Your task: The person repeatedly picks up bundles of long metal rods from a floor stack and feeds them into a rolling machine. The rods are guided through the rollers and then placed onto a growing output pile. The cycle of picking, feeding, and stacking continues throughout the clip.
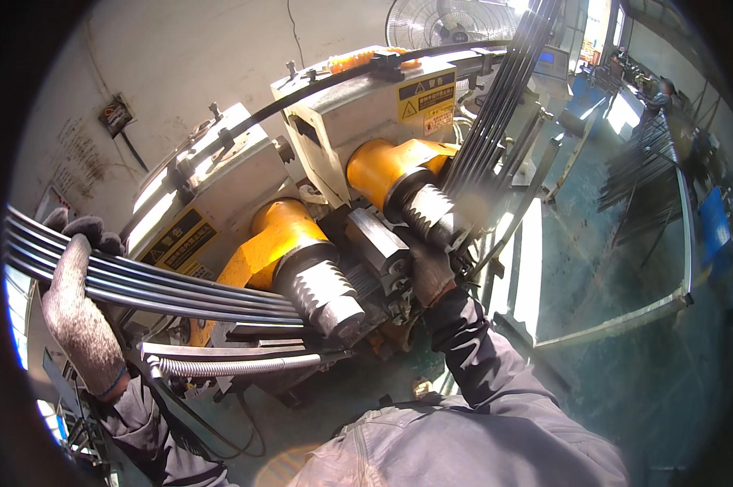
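Workshop wall behind the bending machine (358, 105); my left hand (78, 312) clamps the rod bundle (180, 280) at nine o'clock, half-fed; my right hand (431, 272) grips rods by the grooved rollers (330, 296).

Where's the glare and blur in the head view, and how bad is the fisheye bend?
Head view: sunlight blows out the floor strip beside the machine and the doorway at upper right; motion blur smears the rods above the right hand; the left hand and yellow rollers stay sharp; edges bow near the dark rim.
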A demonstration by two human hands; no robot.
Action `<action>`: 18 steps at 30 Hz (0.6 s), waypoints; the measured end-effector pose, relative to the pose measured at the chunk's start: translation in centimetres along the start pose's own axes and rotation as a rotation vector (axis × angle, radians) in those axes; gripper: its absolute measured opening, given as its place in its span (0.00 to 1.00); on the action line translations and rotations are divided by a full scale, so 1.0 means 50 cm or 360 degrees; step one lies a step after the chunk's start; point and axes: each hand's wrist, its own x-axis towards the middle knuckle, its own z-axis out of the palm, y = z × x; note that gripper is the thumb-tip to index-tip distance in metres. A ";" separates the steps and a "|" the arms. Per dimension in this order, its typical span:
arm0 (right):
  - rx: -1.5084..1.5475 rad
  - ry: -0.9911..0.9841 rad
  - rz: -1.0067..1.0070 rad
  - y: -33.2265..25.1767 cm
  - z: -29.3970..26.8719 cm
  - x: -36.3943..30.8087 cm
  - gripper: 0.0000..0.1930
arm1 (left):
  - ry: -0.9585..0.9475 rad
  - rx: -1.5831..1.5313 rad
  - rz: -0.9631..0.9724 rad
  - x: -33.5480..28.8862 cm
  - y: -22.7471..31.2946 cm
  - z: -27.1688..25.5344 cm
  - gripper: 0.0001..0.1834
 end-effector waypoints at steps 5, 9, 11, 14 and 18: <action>-0.0825 -0.0113 -0.0250 0.014 -0.020 0.001 0.16 | -0.0083 0.0763 -0.0123 -0.017 0.055 0.135 0.15; -0.1266 -0.0118 -0.0595 0.012 -0.024 0.000 0.17 | -0.0828 0.1420 0.1503 0.006 0.028 0.197 0.10; -0.1460 -0.0134 -0.0612 0.007 -0.026 -0.005 0.17 | -0.0784 0.1201 0.0819 0.022 0.000 0.205 0.11; -0.1272 -0.0172 -0.0498 -0.004 -0.025 -0.011 0.17 | -0.0972 0.0042 0.0540 0.032 -0.032 0.189 0.13; -0.1105 -0.0079 -0.0579 -0.015 -0.011 -0.010 0.14 | -0.0992 0.0208 0.0710 0.039 -0.046 0.182 0.15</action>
